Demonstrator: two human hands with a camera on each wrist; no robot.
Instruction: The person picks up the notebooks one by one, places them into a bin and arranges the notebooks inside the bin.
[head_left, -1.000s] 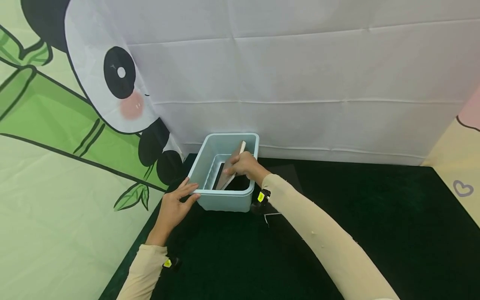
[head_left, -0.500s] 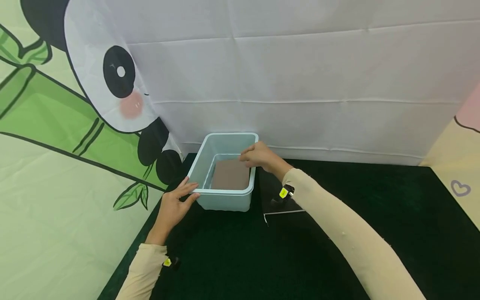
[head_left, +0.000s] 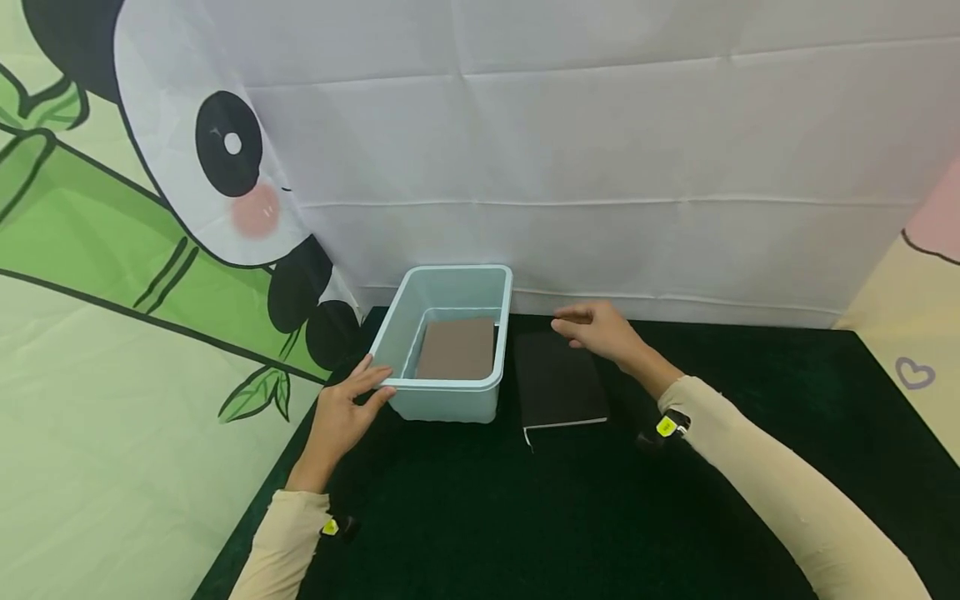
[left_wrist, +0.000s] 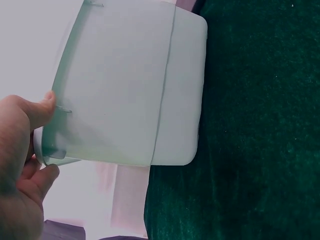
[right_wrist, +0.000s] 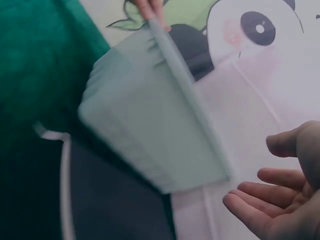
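Here's smooth plastic, softly sheened, on the pale blue rectangular bin [head_left: 444, 402]! Matt, card-like face on the flat brown rectangular slab [head_left: 456, 350]; matt cover, pale paper edge on the black rectangular notebook [head_left: 558, 379]. Velvety cloth on the dark green table [head_left: 465, 508], and creased, matt cloth on the white backdrop [head_left: 585, 137]!

In right-wrist view, bin [right_wrist: 145, 112] blurs — notebook [right_wrist: 115, 195] is cropped.

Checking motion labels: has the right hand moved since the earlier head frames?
Yes, rightward: in the head view, the right hand went from over the blue bin to beyond its right side.
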